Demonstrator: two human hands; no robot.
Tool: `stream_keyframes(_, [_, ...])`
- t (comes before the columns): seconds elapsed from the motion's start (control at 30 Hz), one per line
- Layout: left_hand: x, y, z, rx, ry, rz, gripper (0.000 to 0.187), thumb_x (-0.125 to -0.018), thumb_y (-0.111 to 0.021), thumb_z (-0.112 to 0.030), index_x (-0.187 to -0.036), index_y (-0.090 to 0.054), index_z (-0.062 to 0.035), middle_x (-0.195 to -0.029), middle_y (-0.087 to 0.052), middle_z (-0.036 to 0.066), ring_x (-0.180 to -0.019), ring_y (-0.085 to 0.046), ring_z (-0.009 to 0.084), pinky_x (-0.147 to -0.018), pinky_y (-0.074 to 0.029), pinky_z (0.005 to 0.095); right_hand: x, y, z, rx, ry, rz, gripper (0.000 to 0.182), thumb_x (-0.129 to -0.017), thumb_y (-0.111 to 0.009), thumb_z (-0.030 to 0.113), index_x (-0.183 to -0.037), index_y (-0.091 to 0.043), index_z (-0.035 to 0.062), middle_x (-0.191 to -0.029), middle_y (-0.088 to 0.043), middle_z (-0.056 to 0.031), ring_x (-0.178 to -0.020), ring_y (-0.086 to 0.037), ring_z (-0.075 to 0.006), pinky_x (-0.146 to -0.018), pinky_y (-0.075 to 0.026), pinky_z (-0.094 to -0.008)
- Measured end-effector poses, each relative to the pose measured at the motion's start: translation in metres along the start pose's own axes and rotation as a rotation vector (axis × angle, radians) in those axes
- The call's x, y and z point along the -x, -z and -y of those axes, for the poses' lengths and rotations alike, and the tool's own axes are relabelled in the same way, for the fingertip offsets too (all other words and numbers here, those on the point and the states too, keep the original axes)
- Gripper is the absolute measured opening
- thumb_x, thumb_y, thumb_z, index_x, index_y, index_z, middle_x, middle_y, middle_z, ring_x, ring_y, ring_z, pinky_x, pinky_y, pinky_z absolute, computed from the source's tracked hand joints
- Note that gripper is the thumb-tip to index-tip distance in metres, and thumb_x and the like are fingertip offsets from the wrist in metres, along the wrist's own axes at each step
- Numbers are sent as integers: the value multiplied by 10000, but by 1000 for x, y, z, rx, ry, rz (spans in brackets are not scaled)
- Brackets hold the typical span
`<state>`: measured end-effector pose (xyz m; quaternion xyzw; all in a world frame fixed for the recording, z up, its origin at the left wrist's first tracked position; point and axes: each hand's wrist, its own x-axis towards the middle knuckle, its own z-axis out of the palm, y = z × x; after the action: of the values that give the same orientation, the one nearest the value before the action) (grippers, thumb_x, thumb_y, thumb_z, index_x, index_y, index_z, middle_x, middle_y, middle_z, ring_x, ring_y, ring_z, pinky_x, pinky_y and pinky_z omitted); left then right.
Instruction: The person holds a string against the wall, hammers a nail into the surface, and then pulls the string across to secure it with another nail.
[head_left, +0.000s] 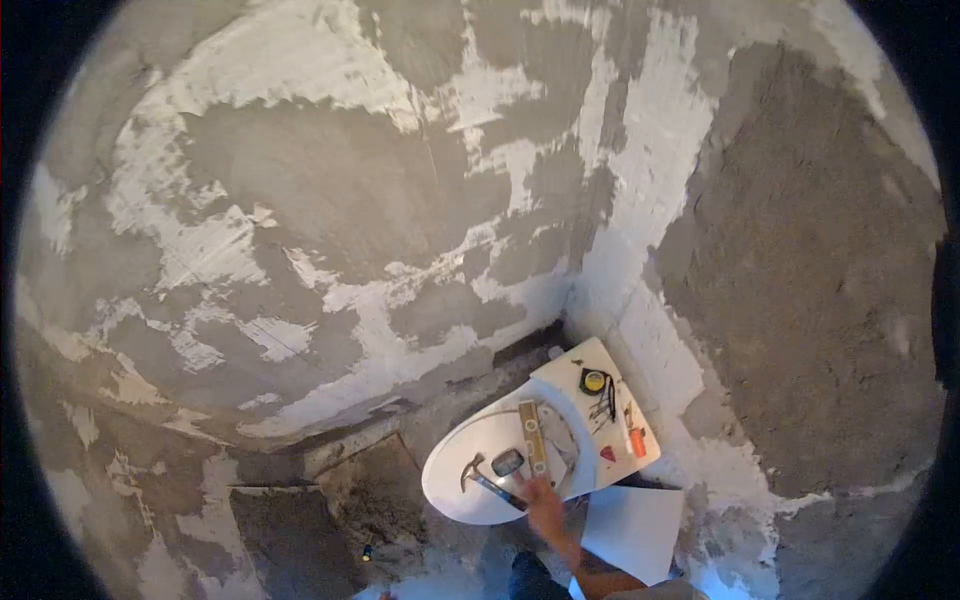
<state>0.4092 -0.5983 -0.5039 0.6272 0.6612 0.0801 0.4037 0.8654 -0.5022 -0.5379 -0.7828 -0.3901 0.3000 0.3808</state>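
My right hand (542, 500) reaches in from the bottom right over the white toilet lid (450, 480). Its fingers are closed around the handle of a mallet with a dark head (507, 462). Just left of the mallet, a claw hammer (480, 478) lies on the lid. A yellowish spirit level (533, 438) lies beside the hand, toward the tank. At the bottom edge, a small skin-coloured patch seems to be part of my left hand (386, 596); its fingers cannot be made out.
On the white tank top (615, 430) are a tape measure (594, 381), dark tools and an orange-handled tool (638, 442). A white tile (635, 530) stands or lies beside it. Patchy plastered walls (330, 190) meet behind the toilet. A dark tile (295, 540) is at lower left.
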Motion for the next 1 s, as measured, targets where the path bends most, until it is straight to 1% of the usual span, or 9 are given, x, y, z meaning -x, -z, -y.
stream_keyframes(0.03, [-15,6,-69,164,-16,21,535,-934,-653,-246,-1404,-463,-76,-1360,-530,158,-1229,-519,252,-1021,-422,377,8,-35,-19,-262,238,35,123,-961,-548,118,-1068,-575,63,-880,-610,-86,-788,-605,-224,-721,-510,-368])
stream_keyframes(0.1, [-41,-2,-159,368,-192,-128,435,-931,-629,-227,-1304,-521,-29,-1287,-552,159,-1198,-525,253,-1027,-417,372,34,-60,41,-910,-142,592,152,-948,-584,77,-1097,-555,76,-939,-625,-41,-859,-646,-170,-754,-532,-303])
stream_keyframes(0.23, [-60,26,-214,498,-378,-219,328,-936,-616,-162,-1208,-563,13,-1112,-641,99,-953,-622,188,-815,-500,298,67,-94,159,-851,54,911,142,-982,-564,175,-1050,-566,50,-879,-625,-29,-835,-624,-103,-716,-503,-232])
stream_keyframes(0.47, [12,146,-119,454,-102,-382,243,-992,-544,-257,-999,-641,-35,-817,-635,-3,-649,-494,53,-549,-378,207,95,-150,272,-871,-82,1140,130,-928,-631,231,-961,-583,115,-811,-637,19,-665,-584,-67,-529,-436,-208])
stream_keyframes(0.67, [70,269,8,242,-78,-545,262,-996,-517,-215,-970,-652,8,-773,-605,23,-755,-547,117,-723,-448,276,141,-202,359,-422,112,1283,279,-944,-615,324,-1102,-604,95,-883,-699,-38,-737,-652,-119,-608,-515,-260])
stream_keyframes(0.8, [92,337,81,294,-37,-584,276,-977,-560,-233,-1049,-667,11,-845,-651,39,-815,-596,118,-801,-466,270,197,-196,444,197,531,1330,237,-941,-625,307,-981,-674,79,-831,-687,-22,-667,-628,-92,-600,-510,-243])
stream_keyframes(0.9, [98,373,131,284,-146,-550,257,-982,-553,-231,-1066,-667,-16,-863,-650,3,-797,-578,78,-751,-470,250,261,-226,479,-8,820,1267,249,-910,-654,284,-981,-666,45,-839,-685,-57,-667,-642,-139,-578,-500,-289])
stream_keyframes(0.97, [116,399,131,442,-22,-468,235,-987,-548,-232,-1072,-667,-48,-875,-653,-19,-780,-562,45,-726,-466,228,294,-254,506,-110,1750,580,235,-875,-666,243,-1017,-662,56,-936,-674,-94,-784,-658,-246,-670,-521,-344])
stream_keyframes(1.0, [121,411,139,436,-20,-489,235,-987,-548,-232,-1072,-667,-48,-875,-653,-19,-780,-562,45,-726,-466,228,307,-267,516,-127,1767,582,235,-875,-666,243,-1017,-662,56,-936,-674,-94,-784,-658,-246,-670,-521,-344])
